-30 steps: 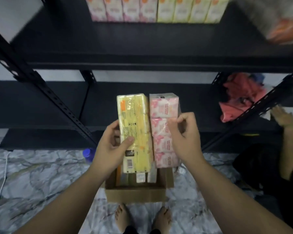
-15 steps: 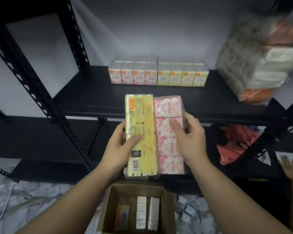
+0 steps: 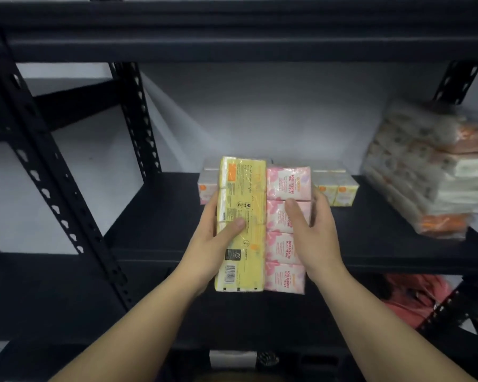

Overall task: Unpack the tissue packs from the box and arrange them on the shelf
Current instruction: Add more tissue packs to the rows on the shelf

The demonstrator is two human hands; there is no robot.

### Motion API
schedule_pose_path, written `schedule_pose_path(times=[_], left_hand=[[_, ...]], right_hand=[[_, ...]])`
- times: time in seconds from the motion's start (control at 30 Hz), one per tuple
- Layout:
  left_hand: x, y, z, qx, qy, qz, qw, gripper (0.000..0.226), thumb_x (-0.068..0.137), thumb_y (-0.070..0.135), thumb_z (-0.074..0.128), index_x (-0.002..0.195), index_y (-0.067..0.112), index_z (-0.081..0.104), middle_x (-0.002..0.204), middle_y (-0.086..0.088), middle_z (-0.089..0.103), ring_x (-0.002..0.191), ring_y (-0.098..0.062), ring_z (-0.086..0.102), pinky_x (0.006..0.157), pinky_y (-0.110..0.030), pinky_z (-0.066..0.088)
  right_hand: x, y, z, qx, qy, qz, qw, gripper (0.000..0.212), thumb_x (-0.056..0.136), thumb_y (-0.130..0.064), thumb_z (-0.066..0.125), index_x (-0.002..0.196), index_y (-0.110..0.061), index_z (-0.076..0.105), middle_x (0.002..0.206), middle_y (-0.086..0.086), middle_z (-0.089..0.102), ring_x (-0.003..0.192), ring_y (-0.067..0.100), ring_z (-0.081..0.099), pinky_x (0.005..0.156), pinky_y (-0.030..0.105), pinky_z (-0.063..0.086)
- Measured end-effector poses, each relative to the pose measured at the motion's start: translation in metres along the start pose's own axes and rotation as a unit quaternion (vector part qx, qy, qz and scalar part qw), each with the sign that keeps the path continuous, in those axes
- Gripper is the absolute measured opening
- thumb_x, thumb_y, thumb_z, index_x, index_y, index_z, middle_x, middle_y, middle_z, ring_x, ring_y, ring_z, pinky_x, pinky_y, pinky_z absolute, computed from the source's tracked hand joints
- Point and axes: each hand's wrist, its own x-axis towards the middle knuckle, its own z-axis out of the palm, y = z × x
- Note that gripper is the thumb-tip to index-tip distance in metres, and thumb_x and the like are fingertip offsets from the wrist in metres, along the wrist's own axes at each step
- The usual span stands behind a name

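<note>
A long yellow tissue pack (image 3: 246, 205) and a long pink tissue pack (image 3: 286, 246) lie side by side, held out over the front of the black shelf (image 3: 155, 224). My left hand (image 3: 213, 244) grips the yellow pack, thumb across its top. My right hand (image 3: 312, 232) grips the pink pack, thumb on top and fingers round its right side. Behind them, at the back of the shelf, stands a row of small tissue packs (image 3: 334, 188), partly hidden by the held packs. The box is out of view.
A large wrapped bundle of tissue packs (image 3: 436, 175) lies stacked at the shelf's right end. A black perforated upright (image 3: 53, 199) slants at the left, another shelf board (image 3: 232, 37) runs overhead. Red cloth (image 3: 414, 301) sits on the lower shelf, right.
Both hands have lifted the two packs up from above the box to shelf level. The view has tilted up, so the box and floor have left the frame.
</note>
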Motion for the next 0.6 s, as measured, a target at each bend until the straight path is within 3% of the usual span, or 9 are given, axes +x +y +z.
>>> schedule_pose_path(times=[0.13,0.3,0.47,0.6], left_hand=[[0.029,0.005,-0.017,0.003,-0.016,0.004,1.0,0.059,0.1,0.023,0.064,0.15,0.041,0.039,0.131,0.001,0.07,0.115,-0.026,0.072,0.097,-0.058,0.056],[0.056,0.004,-0.022,0.013,-0.025,0.017,0.999,0.062,0.101,0.022,0.066,0.151,0.047,0.039,0.134,0.0,0.068,0.118,-0.029,0.07,0.098,-0.06,0.055],[0.07,0.007,-0.013,0.015,-0.007,0.031,0.999,0.066,0.094,0.02,0.07,0.149,0.045,0.041,0.128,-0.002,0.072,0.111,-0.029,0.073,0.091,-0.054,0.059],[0.078,0.015,-0.014,0.092,0.024,0.05,0.994,0.074,0.092,0.02,0.074,0.152,0.045,0.038,0.124,0.003,0.074,0.104,-0.021,0.076,0.084,-0.043,0.063]], right_hand=[[0.02,-0.005,0.017,-0.017,0.015,-0.009,1.0,0.034,0.097,-0.041,0.067,0.131,-0.04,0.059,0.118,-0.016,0.074,0.104,0.007,0.073,0.092,0.046,0.061],[0.04,-0.004,0.024,-0.019,0.021,-0.01,1.0,0.034,0.099,-0.041,0.066,0.132,-0.037,0.06,0.117,-0.015,0.074,0.105,0.008,0.074,0.093,0.05,0.06],[0.064,-0.005,0.007,-0.037,-0.011,-0.032,0.999,0.037,0.099,-0.039,0.067,0.136,-0.039,0.06,0.118,-0.018,0.073,0.104,0.004,0.073,0.087,0.038,0.062],[0.086,-0.013,-0.022,-0.104,-0.049,-0.067,0.991,0.043,0.097,-0.038,0.07,0.139,-0.039,0.059,0.116,-0.023,0.072,0.102,-0.004,0.07,0.077,0.022,0.059]])
